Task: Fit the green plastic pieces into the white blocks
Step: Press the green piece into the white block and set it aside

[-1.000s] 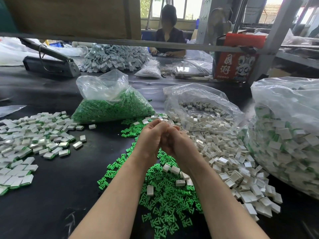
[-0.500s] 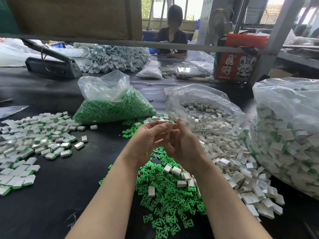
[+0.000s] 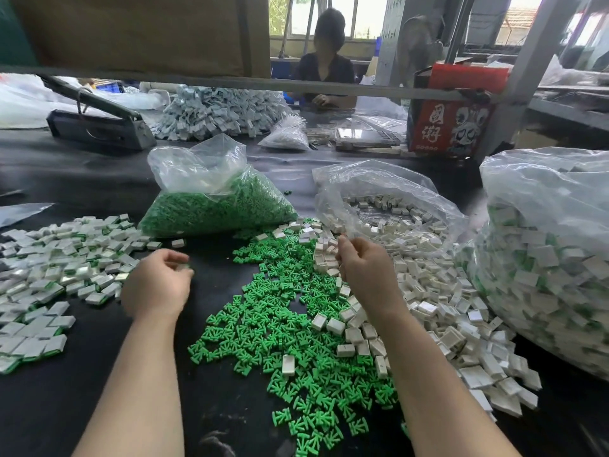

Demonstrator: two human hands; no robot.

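Observation:
Loose green plastic pieces lie heaped on the black table in front of me. White blocks spill from an open bag to their right. My left hand hovers left of the green heap, beside the pile of fitted blocks. Its fingers curl round a small blurred piece with a green edge. My right hand is over the near edge of the white blocks with its fingertips bunched together. Whether they pinch a block is hidden.
A clear bag of green pieces stands behind the heap. Another bag of white blocks and a big bag of fitted blocks fill the right. At the far side of the table sits another person, near a red box.
My hands were joined over the green heap. They have parted: the left swung left toward the fitted pile, the right moved right to the white blocks.

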